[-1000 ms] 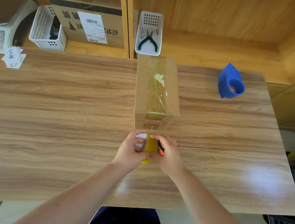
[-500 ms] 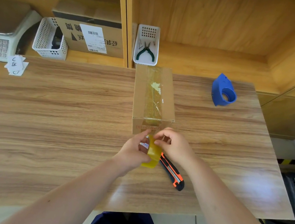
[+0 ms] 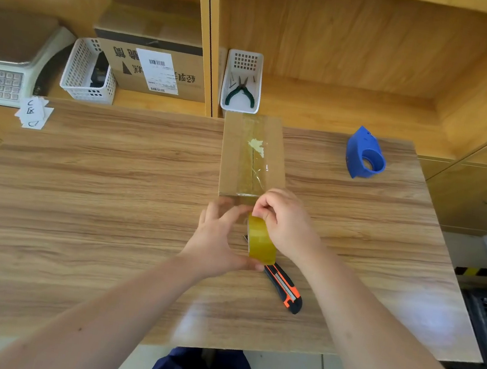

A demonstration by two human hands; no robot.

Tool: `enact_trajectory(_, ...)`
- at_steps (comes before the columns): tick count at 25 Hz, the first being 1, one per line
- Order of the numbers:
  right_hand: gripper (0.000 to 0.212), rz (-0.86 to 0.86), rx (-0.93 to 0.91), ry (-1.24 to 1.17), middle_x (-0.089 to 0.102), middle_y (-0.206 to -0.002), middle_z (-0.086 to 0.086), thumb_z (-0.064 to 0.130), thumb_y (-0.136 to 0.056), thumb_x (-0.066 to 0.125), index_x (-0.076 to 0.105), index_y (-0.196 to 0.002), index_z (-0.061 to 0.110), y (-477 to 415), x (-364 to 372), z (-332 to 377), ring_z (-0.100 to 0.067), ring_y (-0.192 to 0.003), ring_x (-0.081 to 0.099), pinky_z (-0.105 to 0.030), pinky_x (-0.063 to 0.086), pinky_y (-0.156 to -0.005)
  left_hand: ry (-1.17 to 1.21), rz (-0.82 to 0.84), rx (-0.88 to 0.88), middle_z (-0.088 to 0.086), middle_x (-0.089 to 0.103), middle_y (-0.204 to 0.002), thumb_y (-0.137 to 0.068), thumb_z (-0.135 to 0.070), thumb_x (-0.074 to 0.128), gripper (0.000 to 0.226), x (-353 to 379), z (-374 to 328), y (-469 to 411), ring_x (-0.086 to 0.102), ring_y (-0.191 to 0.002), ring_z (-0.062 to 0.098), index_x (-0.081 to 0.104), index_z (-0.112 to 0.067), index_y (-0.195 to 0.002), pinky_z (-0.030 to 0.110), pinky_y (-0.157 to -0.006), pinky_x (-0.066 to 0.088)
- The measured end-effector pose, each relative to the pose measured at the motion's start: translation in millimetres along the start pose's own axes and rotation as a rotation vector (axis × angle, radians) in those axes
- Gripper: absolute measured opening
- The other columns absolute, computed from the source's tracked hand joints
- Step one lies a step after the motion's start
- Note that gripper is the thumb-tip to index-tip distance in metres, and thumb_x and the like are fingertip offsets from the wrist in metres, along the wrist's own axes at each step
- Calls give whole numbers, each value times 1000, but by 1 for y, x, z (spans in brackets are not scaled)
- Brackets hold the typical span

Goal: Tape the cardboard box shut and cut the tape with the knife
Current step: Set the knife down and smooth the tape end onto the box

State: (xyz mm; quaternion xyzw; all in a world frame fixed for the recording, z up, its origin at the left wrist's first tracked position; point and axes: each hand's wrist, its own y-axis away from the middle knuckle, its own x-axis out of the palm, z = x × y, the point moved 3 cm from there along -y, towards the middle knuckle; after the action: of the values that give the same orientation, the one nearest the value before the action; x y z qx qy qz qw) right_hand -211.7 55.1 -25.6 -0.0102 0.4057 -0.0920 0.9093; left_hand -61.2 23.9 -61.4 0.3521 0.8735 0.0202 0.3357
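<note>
A long cardboard box [image 3: 230, 154] lies on the wooden table [image 3: 93, 194], closed, with older clear tape along its top seam. A roll of yellowish tape [image 3: 261, 240] stands on edge just in front of the box's near end. My left hand [image 3: 217, 240] cups the roll from the left, thumb under it. My right hand [image 3: 285, 221] pinches at the roll's top, close to the box's near face. The knife [image 3: 284, 285], black and orange, lies flat on the table under and behind the roll, untouched.
A blue tape dispenser [image 3: 363, 154] sits at the back right of the table. A white basket with pliers [image 3: 241, 90] stands on the shelf behind the box. Another white basket [image 3: 87, 74], a labelled carton [image 3: 155, 68], a scale [image 3: 0, 78] and paper slips [image 3: 33, 114] are at the back left.
The knife, earlier held in my right hand, now lies on the table. Both hands have moved with the roll towards the box's near end, and my right fingers have shifted onto the roll's top.
</note>
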Motion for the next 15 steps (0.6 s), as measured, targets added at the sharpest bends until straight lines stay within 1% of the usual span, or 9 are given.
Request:
enact_trajectory(1, 12, -13, -15, 3, 57, -76, 15, 10, -86, 59, 62, -75, 14, 0, -2, 5, -14, -82, 55, -33, 40, -82, 23, -2, 11, -16, 34, -126, -44, -51, 91, 99, -2, -1, 0, 30, -123, 7, 38, -52, -128, 25, -101, 32)
enact_trajectory(3, 14, -28, -11, -4, 55, -74, 20, 10, -89, 57, 62, -78, 15, 0, -8, 14, -12, -79, 55, -32, 42, -81, 167, 19, 32, -24, 46, -120, -49, -45, 91, 87, -2, -1, 0, 42, -118, 3, 40, -48, -119, 23, -95, 35)
enact_trajectory(4, 14, -20, 1, -2, 55, -72, 20, 11, -91, 55, 62, -80, 15, 0, -11, 18, -12, -78, 55, -30, 42, -78, 262, 39, 36, -22, 53, -118, -50, -43, 90, 81, 0, -1, 1, 48, -115, 2, 43, -43, -116, 23, -93, 38)
enact_trajectory(5, 13, -1, 12, -1, 53, -71, 20, 11, -93, 54, 62, -83, 15, 0, -14, 22, -12, -78, 54, -29, 43, -74, 369, 52, 29, -14, 59, -116, -50, -42, 88, 76, 2, 0, 3, 55, -114, 5, 46, -39, -114, 25, -93, 44)
enact_trajectory(7, 14, 58, 11, 2, 51, -71, 21, 10, -95, 51, 61, -86, 14, 0, -21, 29, -9, -75, 53, -27, 43, -69, 539, 71, -30, 0, 64, -109, -51, -37, 85, 70, 5, 2, 5, 64, -106, 18, 50, -33, -112, 32, -91, 54)
enact_trajectory(9, 15, 82, 10, -7, 51, -72, 20, 9, -95, 49, 61, -87, 14, 0, -26, 34, -5, -73, 52, -27, 45, -67, 533, 102, -93, -1, 63, -98, -55, -36, 80, 66, 5, -1, 6, 65, -94, 20, 51, -29, -114, 28, -82, 56)
enact_trajectory(11, 17, 69, 20, -40, 54, -72, 17, 7, -94, 50, 60, -84, 17, -2, -33, 36, -2, -72, 54, -27, 46, -67, 425, 162, -208, 2, 66, -94, -57, -47, 73, 67, 5, -3, 5, 65, -85, 19, 53, -26, -117, 34, -81, 54)
enact_trajectory(13, 16, 59, 30, -61, 57, -73, 13, 7, -93, 51, 61, -83, 17, -4, -39, 36, -3, -72, 55, -23, 44, -65, 393, 244, -345, 6, 68, -96, -56, -56, 67, 69, 6, -3, 3, 65, -80, 21, 56, -24, -116, 41, -79, 57)
enact_trajectory(15, 14, 12, 33, -103, 58, -72, 13, 7, -92, 54, 61, -82, 15, -1, -41, 37, -2, -71, 55, -22, 45, -66, 346, 278, -461, 9, 66, -104, -63, -59, 65, 67, 2, -2, 2, 67, -84, 23, 58, -21, -117, 39, -72, 61)
